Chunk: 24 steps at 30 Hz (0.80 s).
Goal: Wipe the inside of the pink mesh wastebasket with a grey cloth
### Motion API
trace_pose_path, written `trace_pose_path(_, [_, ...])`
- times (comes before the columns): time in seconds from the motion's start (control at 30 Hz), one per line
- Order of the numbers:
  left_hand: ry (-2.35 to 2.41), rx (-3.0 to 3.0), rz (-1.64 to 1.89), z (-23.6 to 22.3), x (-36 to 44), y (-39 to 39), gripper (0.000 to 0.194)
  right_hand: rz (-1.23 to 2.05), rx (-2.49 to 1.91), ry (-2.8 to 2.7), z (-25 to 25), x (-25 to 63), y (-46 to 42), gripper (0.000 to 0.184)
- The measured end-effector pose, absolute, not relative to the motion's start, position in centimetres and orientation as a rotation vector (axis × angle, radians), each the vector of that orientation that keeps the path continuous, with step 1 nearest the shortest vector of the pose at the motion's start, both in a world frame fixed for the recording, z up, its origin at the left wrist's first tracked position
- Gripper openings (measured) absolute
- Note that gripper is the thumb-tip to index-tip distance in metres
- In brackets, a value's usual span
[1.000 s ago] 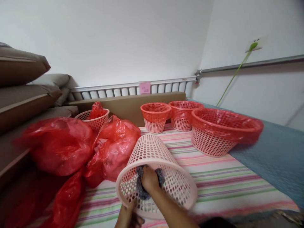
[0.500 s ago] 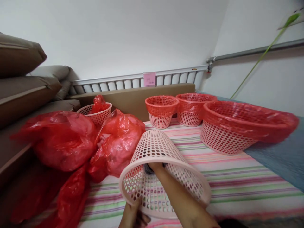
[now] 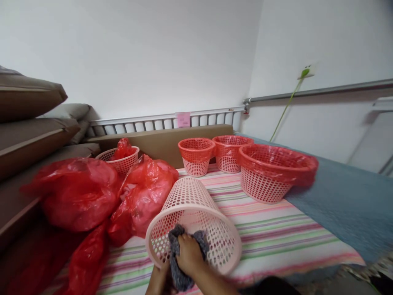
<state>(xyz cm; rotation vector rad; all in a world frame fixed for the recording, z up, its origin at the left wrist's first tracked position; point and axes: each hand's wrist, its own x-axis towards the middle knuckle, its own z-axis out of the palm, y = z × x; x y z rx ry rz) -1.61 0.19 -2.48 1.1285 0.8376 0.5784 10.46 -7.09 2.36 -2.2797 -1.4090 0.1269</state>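
A pale pink perforated basket (image 3: 190, 196) lies on its side on the striped cloth, mouth towards me. My right hand (image 3: 190, 256) is closed round a grey fuzzy cloth (image 3: 179, 274) at the basket's mouth, near the lower rim. My left hand (image 3: 158, 280) grips the basket's lower rim from below; only part of it shows at the frame's bottom edge.
Three baskets lined with red bags stand behind: a large one (image 3: 276, 172) and two small ones (image 3: 196, 155) (image 3: 230, 152). Crumpled red plastic bags (image 3: 92, 192) lie at left, with another basket (image 3: 121, 157) behind. Brown cushions (image 3: 30, 123) stack at far left. A blue blanket (image 3: 344, 196) covers the right.
My right hand, deep inside the basket half a second ago, has drawn back to the mouth with the grey cloth. The view has shifted slightly.
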Motion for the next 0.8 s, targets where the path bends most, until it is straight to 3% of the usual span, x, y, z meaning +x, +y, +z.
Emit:
trace_pose_path(0.2, [0.652, 1.107, 0.650, -1.7, -1.8, -0.7, 0.071, 0.192, -2.242, -1.410, 1.6, 8.8, -9.2, 0.040])
trace_pose_path(0.57, [0.720, 1.229, 0.561, 0.3, -2.4, -1.5, 0.057, 0.241, -2.334, -1.438, 1.2, 10.1, -12.3, 0.050])
trace_pose_path(0.8, [0.798, 1.243, 0.520, -0.2, -1.2, -2.4, 0.058, 0.157, -2.435, -1.432, 1.3, 9.8, -12.1, 0.045])
